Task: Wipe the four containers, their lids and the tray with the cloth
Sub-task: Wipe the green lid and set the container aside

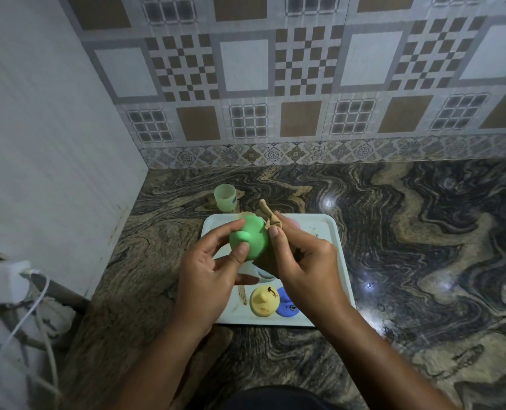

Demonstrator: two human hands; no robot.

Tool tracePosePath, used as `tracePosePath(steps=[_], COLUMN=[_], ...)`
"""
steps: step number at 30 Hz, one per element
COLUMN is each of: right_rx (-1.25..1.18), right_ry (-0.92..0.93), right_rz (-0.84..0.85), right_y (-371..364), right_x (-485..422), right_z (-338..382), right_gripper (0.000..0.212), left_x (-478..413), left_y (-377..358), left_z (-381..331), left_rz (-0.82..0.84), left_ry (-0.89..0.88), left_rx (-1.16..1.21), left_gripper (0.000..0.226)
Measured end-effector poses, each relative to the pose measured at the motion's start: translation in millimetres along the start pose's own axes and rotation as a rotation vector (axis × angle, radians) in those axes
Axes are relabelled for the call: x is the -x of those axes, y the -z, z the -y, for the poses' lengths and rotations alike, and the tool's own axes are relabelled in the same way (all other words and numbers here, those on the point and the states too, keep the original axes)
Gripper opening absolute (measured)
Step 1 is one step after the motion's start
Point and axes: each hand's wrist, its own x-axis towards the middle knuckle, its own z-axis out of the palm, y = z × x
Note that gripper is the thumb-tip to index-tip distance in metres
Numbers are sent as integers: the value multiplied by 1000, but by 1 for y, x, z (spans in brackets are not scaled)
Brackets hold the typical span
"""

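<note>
Above the white tray (331, 229) my left hand (207, 270) holds a green lid (253, 239) with a small knob on it. My right hand (302, 261) grips a brown cloth (268, 216) and presses it against the lid's right edge. A pale green container (225, 197) stands on the counter behind the tray's far left corner. On the tray's near side lie a yellow lid (264, 300) with dark smears and a blue lid (285, 306). A yellowish object (243, 215) and a pink one (295, 224) peek out behind my hands; the other containers are hidden.
The tray sits on a dark swirled stone counter (408, 232) in a corner, with a white wall on the left and a patterned tile wall behind. A white power strip (3, 281) with cables lies at the far left. A brown streak (242, 295) marks the tray's near-left part.
</note>
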Motion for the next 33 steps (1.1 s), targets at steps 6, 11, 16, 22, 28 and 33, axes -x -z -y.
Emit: tracePosePath(steps=[6, 11, 16, 22, 28, 33], right_rx=[101, 220, 362, 494, 527, 502], right_ry=[53, 211, 325, 368, 243, 90], right_rz=[17, 1, 35, 156, 239, 134], right_y=[-5, -12, -37, -76, -99, -105], right_x=[1, -23, -73, -129, -169, -186], right_z=[-7, -15, -35, -74, -114, -131], right_gripper=[21, 23, 42, 37, 37, 37], left_x=[-11, -39, -94, -165, -219, -242], left_y=[14, 28, 43, 54, 54, 50], left_z=[14, 16, 19, 40, 78, 116], left_rz=[-80, -179, -202, -287, -289, -253], left_ry=[-107, -87, -151, -103, -6, 75], left_rx=[-260, -339, -544, -754, -841, -891], left_gripper=[21, 19, 22, 21, 21, 22])
